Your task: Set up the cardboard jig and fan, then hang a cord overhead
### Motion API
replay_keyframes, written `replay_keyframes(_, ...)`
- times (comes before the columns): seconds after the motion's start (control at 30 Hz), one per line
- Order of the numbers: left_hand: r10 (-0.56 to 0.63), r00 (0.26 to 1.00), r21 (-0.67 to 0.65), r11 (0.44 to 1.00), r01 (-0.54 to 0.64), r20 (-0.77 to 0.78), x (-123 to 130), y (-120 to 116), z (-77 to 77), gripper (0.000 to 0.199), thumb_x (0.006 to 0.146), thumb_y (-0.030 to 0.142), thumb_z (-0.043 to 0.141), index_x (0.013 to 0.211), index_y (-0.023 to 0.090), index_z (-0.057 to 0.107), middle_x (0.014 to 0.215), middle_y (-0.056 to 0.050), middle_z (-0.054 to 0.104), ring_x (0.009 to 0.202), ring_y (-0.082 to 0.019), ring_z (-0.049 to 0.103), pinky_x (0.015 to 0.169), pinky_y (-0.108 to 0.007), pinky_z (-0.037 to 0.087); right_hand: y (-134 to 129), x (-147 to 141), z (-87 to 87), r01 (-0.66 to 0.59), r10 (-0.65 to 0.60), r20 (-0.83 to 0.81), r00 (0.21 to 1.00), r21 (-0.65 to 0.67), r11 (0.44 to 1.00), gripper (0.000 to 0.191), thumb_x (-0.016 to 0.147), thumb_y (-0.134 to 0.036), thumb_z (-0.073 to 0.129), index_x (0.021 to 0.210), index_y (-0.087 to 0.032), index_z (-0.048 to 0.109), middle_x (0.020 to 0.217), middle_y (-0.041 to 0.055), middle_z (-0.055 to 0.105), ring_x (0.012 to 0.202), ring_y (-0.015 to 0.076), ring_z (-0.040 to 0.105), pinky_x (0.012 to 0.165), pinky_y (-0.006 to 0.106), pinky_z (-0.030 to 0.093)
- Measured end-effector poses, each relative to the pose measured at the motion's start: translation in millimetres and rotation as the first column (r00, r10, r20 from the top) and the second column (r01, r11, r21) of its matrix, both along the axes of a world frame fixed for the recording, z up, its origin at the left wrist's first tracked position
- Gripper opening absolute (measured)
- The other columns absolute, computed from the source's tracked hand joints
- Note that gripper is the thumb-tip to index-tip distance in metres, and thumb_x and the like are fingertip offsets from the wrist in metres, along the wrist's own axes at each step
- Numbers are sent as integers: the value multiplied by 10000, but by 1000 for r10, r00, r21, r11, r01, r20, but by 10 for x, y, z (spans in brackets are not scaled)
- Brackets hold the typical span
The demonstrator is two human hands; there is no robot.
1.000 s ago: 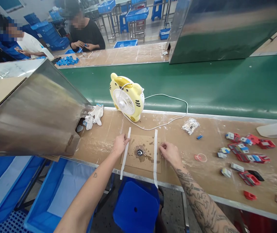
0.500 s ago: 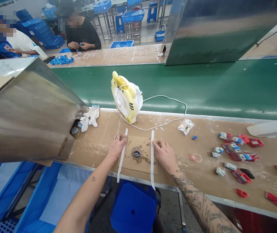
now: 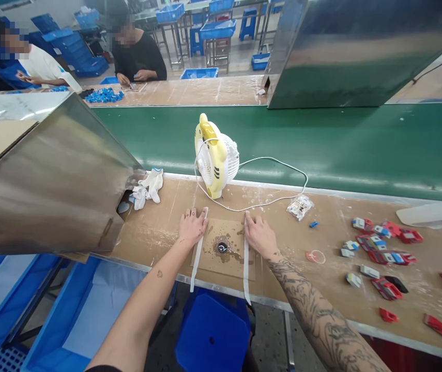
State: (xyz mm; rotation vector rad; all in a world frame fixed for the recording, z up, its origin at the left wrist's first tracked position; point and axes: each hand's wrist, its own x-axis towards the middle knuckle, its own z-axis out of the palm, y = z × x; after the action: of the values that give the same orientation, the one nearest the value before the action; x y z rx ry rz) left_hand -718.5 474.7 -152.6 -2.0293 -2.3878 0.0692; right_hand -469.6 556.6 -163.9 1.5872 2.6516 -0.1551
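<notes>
A worker's left hand and right hand lie open and flat, fingers spread, each pressing the top of a white tape strip and its twin that pin a stained cardboard pad to the desk; nothing is gripped. The strips run down past the desk's front edge, their tails hanging loose, so the smoothing-down appears only part done, and finishing it would call for sliding each palm toward the near edge. Behind the pad stands a yellow tiger-faced fan, its white cord looping right. White gloves lie left; red and blue parts scatter right. Beyond the green conveyor belt, two seated people work.
</notes>
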Motion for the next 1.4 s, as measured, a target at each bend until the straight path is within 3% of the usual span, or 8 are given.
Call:
replay_keyframes(0.17,36,998,-5,999,-35,61,36,58,37,554,998,486,326,1481,247,453,1307,-202,539,1131,-371,490,885,-484,426,30,-35,13,54,-56,-29,998,-47,997,509,1002,-331,394,1494,-205,430,1054,131,561,966,274,537,769,343,457)
replay_keyframes(0.27,26,993,-6,1000,-25,114,63,-93,38,589,991,516,338,1506,242,418,1380,-214,502,1215,-398,456,941,-520,411,-87,41,34,29,-31,-76,997,-33,999,512,999,-333,406,1484,-174,442,1054,139,567,989,270,528,855,360,458)
replay_keyframes(0.47,-178,971,-41,982,187,156,7,-886,-17,562,1003,488,349,1527,285,376,1566,-165,356,1447,-346,296,1154,-526,269,-828,535,-31,-155,154,-100,983,-12,988,594,940,-522,576,1467,-271,469,1486,155,389,1344,351,356,1052,502,383)
replay_keyframes(0.53,-250,953,-66,962,264,170,-54,-1162,-24,578,992,506,392,1532,302,365,1600,-148,310,1488,-333,240,1197,-530,206,-1071,688,-71,-189,187,-97,978,-14,982,682,890,-570,640,1482,-291,449,1545,151,322,1419,356,263,1107,540,325)
replay_keyframes(0.67,-310,933,-100,938,331,182,-154,-1488,-18,612,976,525,443,1543,321,339,1622,-139,277,1513,-332,198,1213,-554,175,-1315,794,-133,-144,142,-74,987,-30,989,759,850,-557,700,1502,-293,417,1562,141,317,1429,337,273,1141,550,287)
replay_keyframes(0.9,-279,936,-152,937,314,214,-164,-1530,-33,869,812,636,661,1547,317,326,1627,-193,231,1505,-371,217,1202,-579,204,-1372,715,-162,-88,86,-42,995,-51,995,980,738,-566,785,1543,-241,330,1588,179,259,1454,353,259,1180,534,247)
replay_keyframes(1.17,-268,936,-142,942,304,229,-157,-1568,-135,1100,621,669,812,1535,280,340,1631,-229,179,1513,-412,156,1196,-625,178,-1374,711,-178,-144,145,14,989,-82,986,1158,640,-565,818,1572,-202,233,1600,201,211,1474,379,218,1191,523,255)
replay_keyframes(1.4,-324,926,-143,924,353,195,64,-1531,-139,982,689,404,855,1505,168,363,1599,-282,222,1483,-451,218,1166,-640,260,-1291,795,-265,-126,132,94,987,-70,990,1126,649,-584,773,1564,-163,269,1575,244,246,1463,419,241,1161,521,304)
